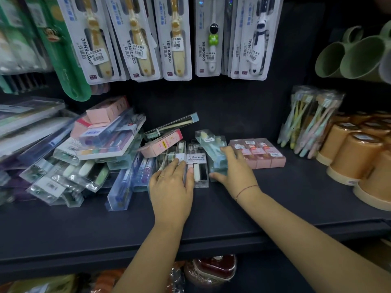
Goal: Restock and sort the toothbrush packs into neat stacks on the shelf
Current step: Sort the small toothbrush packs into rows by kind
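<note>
The left grip [171, 183] is laid flat, fingers nearly straight and apart, on a clear pack [169, 152] lying on the dark shelf [232, 218]. Its thumb is pressed along the edge of the "SOFT TOOTHBRUSH" pack [198, 166], which is set just to its right, between the two grips. The right grip [234, 168] is clamped on a teal pack [211, 144]: the fingers are curled over its far side and the thumb is hooked at its near end. This pack is tilted, with its far end raised. Pink boxes [258, 153] are lined up just beyond and right of the right grip. A jumbled heap of packs [84, 157] is piled left of the left grip. Carded toothbrushes [175, 39] are hung above both grips, and orange cups [355, 155] are stacked well to the right.
</note>
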`<state>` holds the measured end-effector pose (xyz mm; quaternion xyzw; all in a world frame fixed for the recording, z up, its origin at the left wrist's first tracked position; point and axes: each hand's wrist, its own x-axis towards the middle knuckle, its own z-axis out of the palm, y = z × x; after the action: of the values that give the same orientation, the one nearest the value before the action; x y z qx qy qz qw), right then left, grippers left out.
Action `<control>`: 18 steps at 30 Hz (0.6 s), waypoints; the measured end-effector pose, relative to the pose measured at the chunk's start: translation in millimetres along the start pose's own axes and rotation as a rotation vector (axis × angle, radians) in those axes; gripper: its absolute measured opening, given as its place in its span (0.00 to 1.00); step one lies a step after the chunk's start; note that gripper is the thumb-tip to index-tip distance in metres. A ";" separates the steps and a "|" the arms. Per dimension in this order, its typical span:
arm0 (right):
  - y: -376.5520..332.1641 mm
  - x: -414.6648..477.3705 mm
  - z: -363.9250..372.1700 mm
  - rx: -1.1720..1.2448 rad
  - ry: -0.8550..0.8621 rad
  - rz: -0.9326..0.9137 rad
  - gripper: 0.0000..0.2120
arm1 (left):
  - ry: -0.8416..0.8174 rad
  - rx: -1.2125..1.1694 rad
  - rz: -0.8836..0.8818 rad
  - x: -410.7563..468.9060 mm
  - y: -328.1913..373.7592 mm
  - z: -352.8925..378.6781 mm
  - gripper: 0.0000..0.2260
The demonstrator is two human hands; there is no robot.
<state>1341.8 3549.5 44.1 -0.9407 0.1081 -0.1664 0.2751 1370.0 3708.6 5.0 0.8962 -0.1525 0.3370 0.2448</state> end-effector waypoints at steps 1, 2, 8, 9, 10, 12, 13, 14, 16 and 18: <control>-0.4 -2.0 1.0 -0.025 0.034 -0.002 0.30 | 0.000 0.002 -0.001 0.1 0.1 0.0 0.25; -0.5 -4.3 1.4 -0.051 0.066 -0.003 0.29 | 0.001 0.005 0.000 0.1 0.0 -0.1 0.25; 0.3 -13.1 -2.0 -0.232 0.158 0.027 0.28 | -0.001 0.010 -0.002 0.0 -0.2 -0.3 0.25; 0.9 -12.6 -2.2 -0.205 0.167 0.032 0.28 | -0.004 0.007 -0.005 -0.2 -0.2 -0.4 0.25; 1.6 -11.7 -1.8 -0.170 0.168 0.031 0.28 | -0.006 0.003 -0.006 -0.1 0.2 -0.5 0.25; 2.7 -9.7 1.0 -0.093 0.149 0.001 0.29 | -0.007 -0.011 -0.006 0.2 0.8 -1.3 0.25; 2.9 -8.9 3.3 -0.062 0.130 -0.023 0.31 | -0.007 -0.017 -0.006 0.1 1.1 -1.8 0.25; 3.3 -8.0 6.2 -0.039 0.109 -0.046 0.32 | -0.004 -0.021 -0.006 0.0 1.3 -2.0 0.25; 3.8 -5.3 10.8 0.015 0.077 -0.080 0.33 | 0.004 -0.024 -0.005 -0.2 1.4 -2.5 0.25; 4.6 -2.0 12.9 0.104 0.066 -0.092 0.33 | 0.004 -0.029 -0.003 -0.1 1.7 -2.8 0.25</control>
<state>1344.2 3552.5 30.8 -0.9231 0.0651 -0.2154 0.3118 1367.8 3708.6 7.3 0.8921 -0.1555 0.3362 0.2588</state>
